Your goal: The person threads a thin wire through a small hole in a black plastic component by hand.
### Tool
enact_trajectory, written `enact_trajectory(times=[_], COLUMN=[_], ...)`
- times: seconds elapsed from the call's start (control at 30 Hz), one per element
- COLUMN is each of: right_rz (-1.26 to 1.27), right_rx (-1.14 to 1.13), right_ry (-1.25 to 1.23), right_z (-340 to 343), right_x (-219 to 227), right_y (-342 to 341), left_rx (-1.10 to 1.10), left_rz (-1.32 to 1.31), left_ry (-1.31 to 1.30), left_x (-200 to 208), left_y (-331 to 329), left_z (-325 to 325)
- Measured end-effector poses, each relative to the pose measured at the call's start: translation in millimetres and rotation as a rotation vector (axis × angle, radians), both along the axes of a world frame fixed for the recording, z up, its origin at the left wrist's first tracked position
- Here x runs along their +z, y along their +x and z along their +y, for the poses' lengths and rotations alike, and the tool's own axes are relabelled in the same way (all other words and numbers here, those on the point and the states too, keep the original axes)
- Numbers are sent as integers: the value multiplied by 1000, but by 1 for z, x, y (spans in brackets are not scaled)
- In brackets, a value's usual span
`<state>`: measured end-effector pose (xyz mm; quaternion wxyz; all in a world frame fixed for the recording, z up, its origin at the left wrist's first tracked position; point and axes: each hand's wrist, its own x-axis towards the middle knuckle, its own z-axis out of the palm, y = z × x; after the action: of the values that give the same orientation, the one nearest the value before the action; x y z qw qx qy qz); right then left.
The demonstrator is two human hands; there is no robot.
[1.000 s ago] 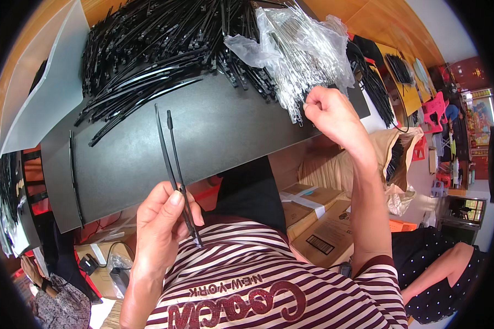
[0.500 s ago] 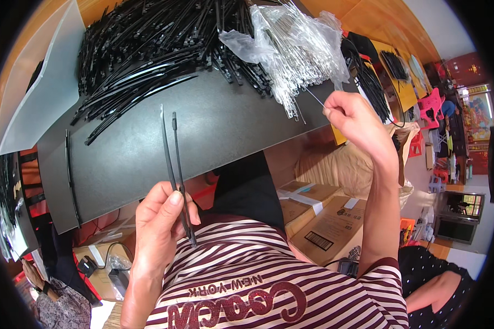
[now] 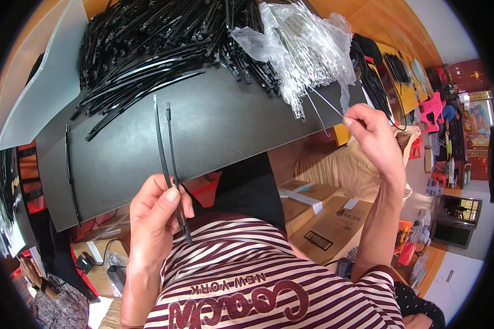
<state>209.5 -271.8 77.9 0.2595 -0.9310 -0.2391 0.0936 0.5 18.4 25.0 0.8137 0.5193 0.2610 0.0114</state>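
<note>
My left hand (image 3: 155,219) pinches a pair of long, thin black strips (image 3: 162,137) between thumb and fingers, held upright just off the near edge of the dark table (image 3: 230,126). Over by the table's right corner, the closed fingertips of my right hand (image 3: 374,131) grip the end of a thin silvery metal strip (image 3: 330,104). Its other end still lies in a bundle of silvery strips (image 3: 307,66), partly wrapped in a clear plastic bag (image 3: 337,35). A second loose metal strip (image 3: 319,116) sticks out of the bundle, its hooked tip near the table's edge.
A large heap of black strips (image 3: 159,35) covers the table's far side. One more black strip (image 3: 70,175) lies at the left. A translucent panel (image 3: 41,90) stands far left. Cardboard boxes (image 3: 326,230) sit below the table at right, beside a tan sack (image 3: 335,167).
My right hand has moved right and down, drawing its metal strip further out. The second metal strip now sticks out from the bundle. My left hand has shifted slightly left with the black strips.
</note>
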Motion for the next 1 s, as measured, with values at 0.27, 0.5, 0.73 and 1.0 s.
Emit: enact_trajectory(times=[0.27,0.5,0.73,1.0], right_rz=[273,616,994,1255], right_rx=[-81,162,153,157], right_ry=[122,579,984,1089], right_z=[-22,71,159,178], right_x=[21,-10,-44,-59], right_y=[-10,-59,-82,-91], left_rx=[62,-19,-7,27], left_rz=[-7,-3,-32,-53], left_ry=[31,-76,-79,-113], left_x=[0,5,7,7], left_y=[-3,8,2,-7], left_z=[7,5,7,17])
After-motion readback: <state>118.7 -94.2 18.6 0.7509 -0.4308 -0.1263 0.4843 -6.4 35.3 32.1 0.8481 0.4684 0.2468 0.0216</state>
